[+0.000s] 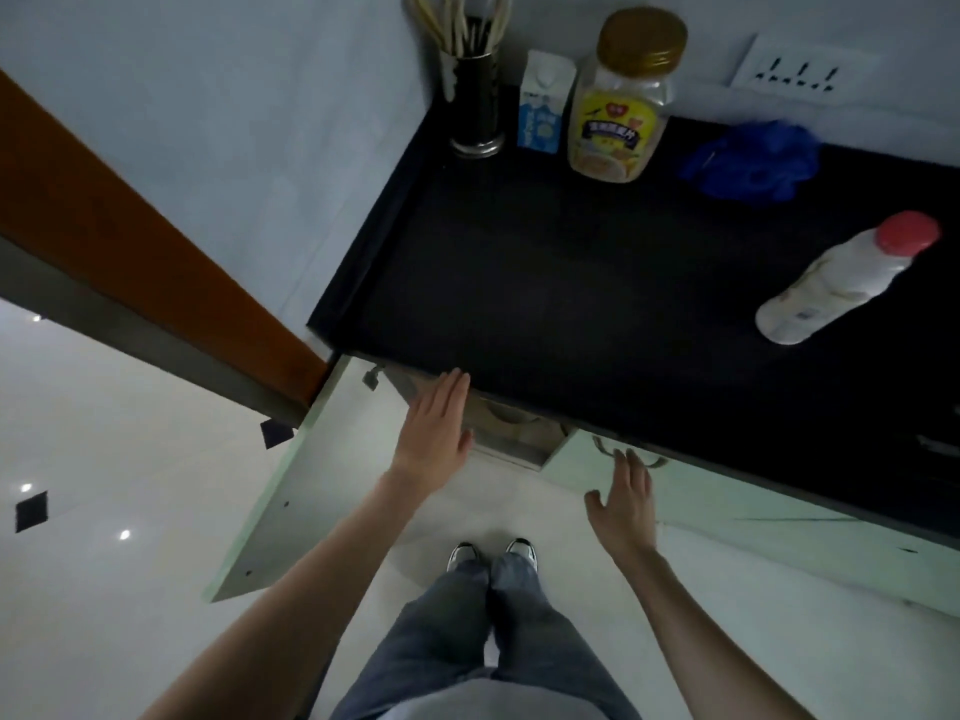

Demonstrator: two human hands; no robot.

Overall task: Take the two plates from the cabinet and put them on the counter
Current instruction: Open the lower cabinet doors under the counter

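A: Where are the plates?

B: Inside the cabinet (511, 433), I think. The gap under the counter (597, 283) is dark. I see one curved edge in there. It may be a plate (511, 417), but I cannot tell for sure.

A: Is the cabinet open?

B: Yes. The left door (311, 475) swings out wide toward the floor side. The right door (727, 506) is only a little bit out.

A: What is the left hand doing?

B: The left hand (436, 433) is flat, with the fingers straight and close together. It holds nothing. The fingertips reach up to the counter's front edge, over the open gap.

A: And the right hand?

B: The right hand (623, 504) is open too, fingers spread a little, thumb out to the side. It holds nothing. The fingertips are right by the handle (602, 449) of the right door. I cannot tell if they touch it.

A: What sits on the counter?

B: At the back stands a cup (475, 109) full of sticks. Just beside it is a small blue and white carton (543, 109). Next comes a big jar (621, 103) with a gold lid. A blue cloth (753, 161) lies farther right. A white bottle (841, 280) with a red cap lies on its side, well apart from the rest.

A: Anything else?

B: A white socket (800, 72) is on the wall. Down low I see two legs in jeans (498, 631) and two shoes (491, 552) on the pale floor (104, 563).
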